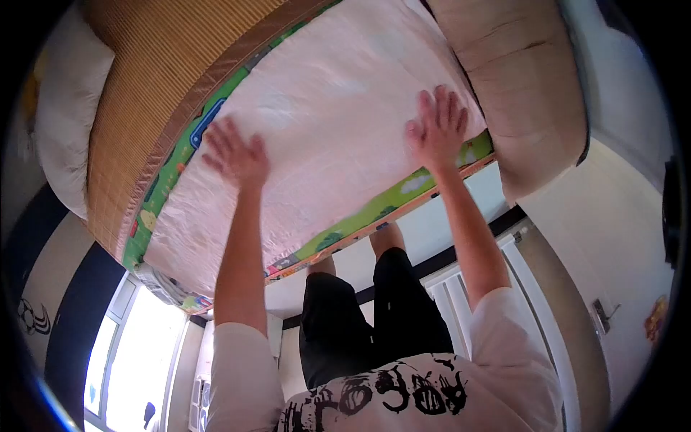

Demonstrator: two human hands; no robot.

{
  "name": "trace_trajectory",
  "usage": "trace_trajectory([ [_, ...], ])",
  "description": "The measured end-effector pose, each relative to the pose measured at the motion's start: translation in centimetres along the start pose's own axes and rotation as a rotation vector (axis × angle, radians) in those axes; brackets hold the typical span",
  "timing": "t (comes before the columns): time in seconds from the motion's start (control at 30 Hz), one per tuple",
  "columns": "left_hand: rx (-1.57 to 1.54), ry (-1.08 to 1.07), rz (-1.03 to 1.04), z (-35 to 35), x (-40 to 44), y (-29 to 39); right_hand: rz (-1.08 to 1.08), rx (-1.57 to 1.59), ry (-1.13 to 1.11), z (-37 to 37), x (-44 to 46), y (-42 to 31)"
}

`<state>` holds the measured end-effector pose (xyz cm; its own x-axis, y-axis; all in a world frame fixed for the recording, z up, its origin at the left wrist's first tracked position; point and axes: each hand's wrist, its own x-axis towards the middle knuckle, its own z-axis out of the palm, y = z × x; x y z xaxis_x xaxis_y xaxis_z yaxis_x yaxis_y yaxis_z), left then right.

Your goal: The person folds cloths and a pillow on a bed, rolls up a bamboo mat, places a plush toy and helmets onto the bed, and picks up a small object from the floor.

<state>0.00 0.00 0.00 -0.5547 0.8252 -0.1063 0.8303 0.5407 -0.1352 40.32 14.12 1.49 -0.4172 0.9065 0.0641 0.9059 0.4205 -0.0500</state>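
A pale pink quilt or sheet lies spread over a colourful patterned mat, whose green printed edges show along two sides. My left hand is palm down over the cloth's left part, fingers spread, slightly blurred. Toward the right end, my right hand is also palm down with its fingers apart. Both hands are at the cloth's surface; whether they press on it I cannot tell. Neither one grips anything. Small wrinkles run across the cloth.
A woven bamboo-like sleeping mat borders the cloth, with a white pillow at its far left. A beige padded cushion stands at the right. A bright window is at lower left, a door handle at lower right.
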Motion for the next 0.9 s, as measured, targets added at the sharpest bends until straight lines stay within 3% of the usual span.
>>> trace_trajectory([
  [0.07,0.014,-0.005,-0.068,-2.3,0.0,-5.4,0.088,0.084,-0.019,-0.2,0.4,0.9],
  [0.1,-0.117,0.045,-0.077,1.3,-0.3,-1.6,0.110,0.062,-0.011,-2.4,1.0,7.0],
  [0.17,-0.074,-0.062,-0.187,0.1,-0.1,-4.3,0.166,0.231,-0.031,-2.8,0.9,7.3],
  [0.27,-0.138,0.028,-0.077,-0.8,-0.2,-6.1,0.176,0.199,0.021,-2.9,-0.8,4.6],
  [0.33,-0.162,0.159,-0.013,-0.4,0.1,-6.7,0.001,0.061,-0.014,-2.6,-3.7,1.2],
  [0.4,-0.168,0.217,0.008,-0.3,0.5,-7.3,-0.135,0.340,0.022,-2.8,-7.2,-4.2],
  [0.53,-0.134,0.219,0.051,-1.1,1.7,-9.0,-0.491,0.521,-0.512,-4.6,-12.3,-13.5],
  [0.63,-0.072,0.126,0.149,-1.0,2.5,-10.6,-0.421,0.556,-0.262,-2.6,-14.1,-16.3],
  [0.9,0.065,0.005,0.233,-2.3,2.8,-15.5,-0.423,0.532,-0.460,-4.1,-15.8,-19.6],
])
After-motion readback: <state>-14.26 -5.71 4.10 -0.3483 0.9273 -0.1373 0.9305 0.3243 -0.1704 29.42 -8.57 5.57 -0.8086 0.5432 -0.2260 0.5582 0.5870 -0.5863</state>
